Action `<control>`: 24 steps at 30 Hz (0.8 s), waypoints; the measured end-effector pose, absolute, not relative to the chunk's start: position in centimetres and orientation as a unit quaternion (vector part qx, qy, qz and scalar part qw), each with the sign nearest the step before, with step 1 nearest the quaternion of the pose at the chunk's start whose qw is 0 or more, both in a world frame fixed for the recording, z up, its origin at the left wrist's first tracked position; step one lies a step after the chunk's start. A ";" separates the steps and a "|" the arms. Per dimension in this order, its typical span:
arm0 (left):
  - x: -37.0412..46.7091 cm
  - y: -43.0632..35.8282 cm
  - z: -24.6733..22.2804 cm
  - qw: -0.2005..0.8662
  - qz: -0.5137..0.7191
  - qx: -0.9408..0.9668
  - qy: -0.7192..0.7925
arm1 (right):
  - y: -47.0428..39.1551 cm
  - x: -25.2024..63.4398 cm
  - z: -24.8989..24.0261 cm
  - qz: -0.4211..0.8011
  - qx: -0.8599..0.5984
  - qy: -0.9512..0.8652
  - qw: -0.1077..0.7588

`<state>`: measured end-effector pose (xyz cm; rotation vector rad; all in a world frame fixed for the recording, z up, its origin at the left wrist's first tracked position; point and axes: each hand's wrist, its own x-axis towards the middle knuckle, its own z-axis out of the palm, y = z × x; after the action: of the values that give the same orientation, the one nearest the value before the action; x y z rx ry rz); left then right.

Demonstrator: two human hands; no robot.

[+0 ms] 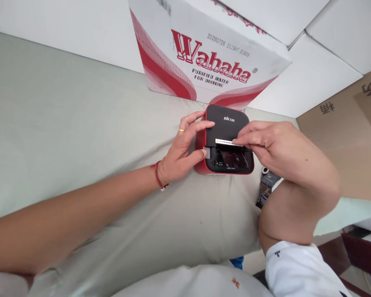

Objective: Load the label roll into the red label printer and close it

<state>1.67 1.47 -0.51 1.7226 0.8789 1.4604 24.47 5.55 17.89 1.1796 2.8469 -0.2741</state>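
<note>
A small label printer (225, 130) with a black top and red sides sits on the pale cloth, close to the large box. My left hand (185, 146) braces its left side, with fingertips on the lid and the thumb at a grey side button (207, 153). A thin white warning sticker (223, 142) runs along the lid's front edge. My right hand (266, 142) has its fingers pinched together at the sticker's right end, hiding that end. Dark, glossy film (234, 159) lies across the front slot below.
A white and red water carton (210, 57) stands right behind the printer. White boxes (321, 74) and a brown cardboard box (346, 140) line the back right. Dark packaged items (268, 185) lie beneath my right forearm.
</note>
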 end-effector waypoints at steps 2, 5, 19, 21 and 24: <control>1.7 1.5 -0.5 0.369 0.567 0.655 0.336 | 5.4 24.3 17.9 -0.082 0.388 0.918 0.028; 1.7 1.6 -0.6 0.387 0.569 0.643 0.336 | 5.3 24.1 17.8 -0.077 0.404 0.911 0.028; 1.5 2.3 -1.7 0.381 0.574 0.644 0.332 | 5.9 24.2 17.5 -0.098 0.419 0.902 0.015; 1.5 2.4 -1.7 0.379 0.573 0.649 0.327 | 5.9 24.3 17.5 -0.097 0.418 0.903 0.012; 1.5 2.4 -1.5 0.378 0.575 0.644 0.332 | 5.9 24.2 17.4 -0.096 0.417 0.904 0.013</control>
<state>1.47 2.44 -1.53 1.6469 0.8486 1.4706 24.20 5.87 17.40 1.2999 2.8158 -0.2993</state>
